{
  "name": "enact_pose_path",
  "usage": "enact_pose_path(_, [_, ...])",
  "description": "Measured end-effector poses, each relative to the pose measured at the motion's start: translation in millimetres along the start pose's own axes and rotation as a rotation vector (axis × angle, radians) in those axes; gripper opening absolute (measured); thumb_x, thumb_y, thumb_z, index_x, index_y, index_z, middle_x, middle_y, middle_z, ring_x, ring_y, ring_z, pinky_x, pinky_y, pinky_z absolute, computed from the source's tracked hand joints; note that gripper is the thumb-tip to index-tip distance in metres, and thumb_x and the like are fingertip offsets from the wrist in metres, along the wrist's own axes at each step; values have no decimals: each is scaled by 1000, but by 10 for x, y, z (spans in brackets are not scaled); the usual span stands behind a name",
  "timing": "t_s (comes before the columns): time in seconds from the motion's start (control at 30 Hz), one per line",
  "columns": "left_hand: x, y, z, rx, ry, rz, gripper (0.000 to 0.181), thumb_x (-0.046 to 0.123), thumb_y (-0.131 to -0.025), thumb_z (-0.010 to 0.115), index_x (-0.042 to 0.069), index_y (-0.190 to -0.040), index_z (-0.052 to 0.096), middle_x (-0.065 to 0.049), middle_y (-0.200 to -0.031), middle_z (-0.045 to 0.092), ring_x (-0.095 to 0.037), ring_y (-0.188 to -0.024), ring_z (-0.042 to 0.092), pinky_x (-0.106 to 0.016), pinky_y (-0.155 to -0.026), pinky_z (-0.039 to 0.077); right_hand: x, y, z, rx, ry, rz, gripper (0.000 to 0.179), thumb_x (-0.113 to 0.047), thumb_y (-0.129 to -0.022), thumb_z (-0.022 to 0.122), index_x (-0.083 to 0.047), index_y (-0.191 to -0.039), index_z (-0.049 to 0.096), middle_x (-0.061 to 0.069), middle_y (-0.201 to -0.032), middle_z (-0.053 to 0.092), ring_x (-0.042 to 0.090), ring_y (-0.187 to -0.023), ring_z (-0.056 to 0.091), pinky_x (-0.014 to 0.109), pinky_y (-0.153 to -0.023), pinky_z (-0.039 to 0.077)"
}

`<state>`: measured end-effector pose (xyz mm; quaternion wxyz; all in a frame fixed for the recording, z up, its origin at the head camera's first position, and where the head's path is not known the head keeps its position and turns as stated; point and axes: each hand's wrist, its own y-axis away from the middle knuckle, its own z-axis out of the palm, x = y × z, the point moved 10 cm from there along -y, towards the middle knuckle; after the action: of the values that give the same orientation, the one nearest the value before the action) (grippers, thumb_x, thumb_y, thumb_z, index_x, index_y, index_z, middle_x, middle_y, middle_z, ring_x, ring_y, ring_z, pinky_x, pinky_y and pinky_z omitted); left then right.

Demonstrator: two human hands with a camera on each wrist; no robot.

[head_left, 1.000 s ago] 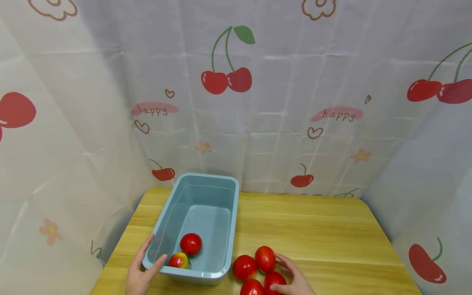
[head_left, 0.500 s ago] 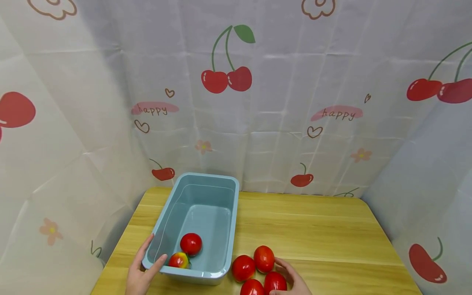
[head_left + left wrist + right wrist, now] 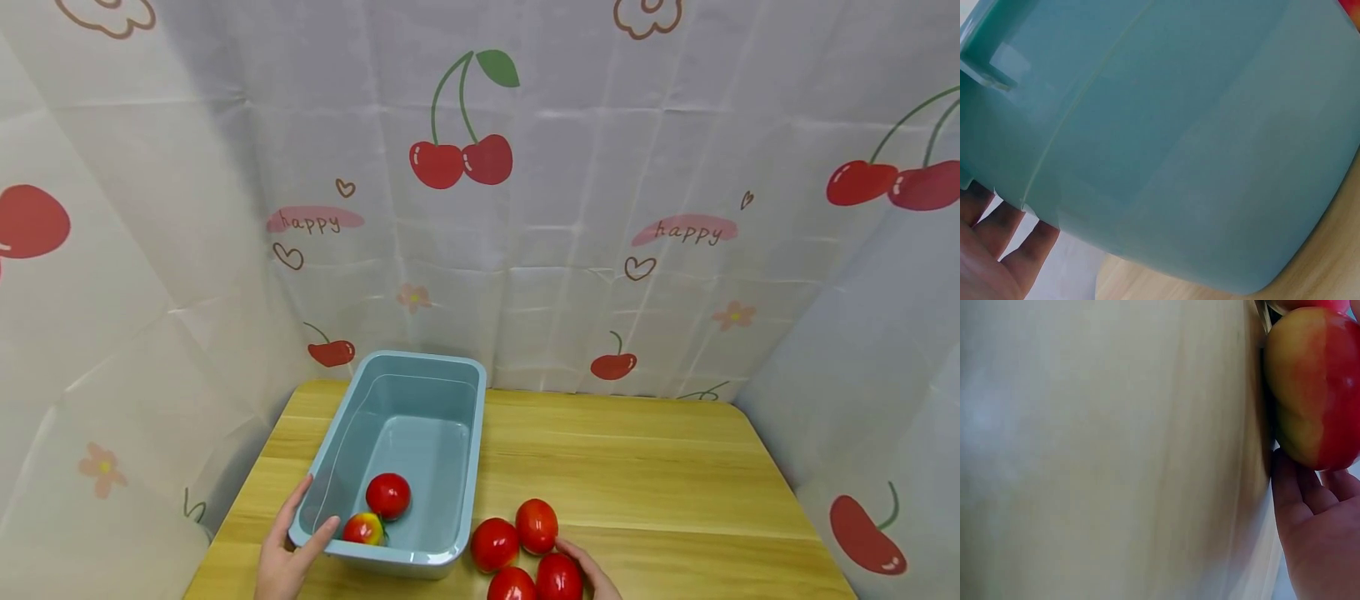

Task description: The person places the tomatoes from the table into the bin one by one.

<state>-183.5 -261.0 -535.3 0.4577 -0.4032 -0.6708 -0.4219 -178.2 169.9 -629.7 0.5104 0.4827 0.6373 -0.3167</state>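
My left hand (image 3: 281, 567) holds the near-left corner of a light blue plastic bin (image 3: 427, 358), thumb over the front rim and fingers along the left side. Beneath the rim, its fingers (image 3: 1035, 250) show in the left wrist view. Inside the bin lie a red apple (image 3: 388, 496) and a red-yellow apple (image 3: 363, 529). At the lower edge, my right hand (image 3: 596, 575) grips a red apple (image 3: 558, 577), fingers on its far side. In the right wrist view that apple (image 3: 1310, 394) has a yellow-green underside; the thumb is mostly hidden.
Three more red apples cluster left of the gripped one: the left apple (image 3: 494, 545), the rear apple (image 3: 537, 525) and the near apple (image 3: 513, 585). A wooden table (image 3: 637, 467) extends to the right. Printed white curtains (image 3: 555, 317) enclose the back and sides.
My right hand has slid slightly toward me around the apple, and its thumb has dropped out of the head view. The left hand and bin stay still.
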Motion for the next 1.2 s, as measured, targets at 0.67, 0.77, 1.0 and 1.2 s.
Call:
enact_pose_path(0.67, [18,2,-6,6,0,13,87,46,-78,72,22,-149,28,-14,-152,22,-38,-129,30,-46,-97,35,-110,1,-116,95,-47,55,79,-11,-70,81,1,-137,41,22,-133,48,12,-112,51,34,-89,42])
enact_pose_path(0.77, [9,-3,-4,3,2,4,88,47,-77,73,23,-149,27,-14,-153,22,-38,-130,29,-46,-97,35,-126,0,-121,92,-69,123,82,-16,-72,81,-3,-140,38,24,-135,44,28,-114,49,44,-87,45])
enact_pose_path(1.0, [15,5,-2,4,4,14,87,46,-78,73,23,-149,28,-14,-152,22,-38,-129,30,-39,-95,39,-222,-14,-160,106,-62,165,84,-22,-73,81,-9,-142,37,22,-138,41,40,-117,44,50,-85,49])
enact_pose_path(1.2, [43,11,-2,4,20,47,83,41,-80,73,21,-148,30,-12,-151,25,-34,-129,32,-7,-82,40,-341,-50,-209,108,-56,144,82,-21,-74,80,-10,-143,36,22,-140,40,39,-119,42,44,-86,50])
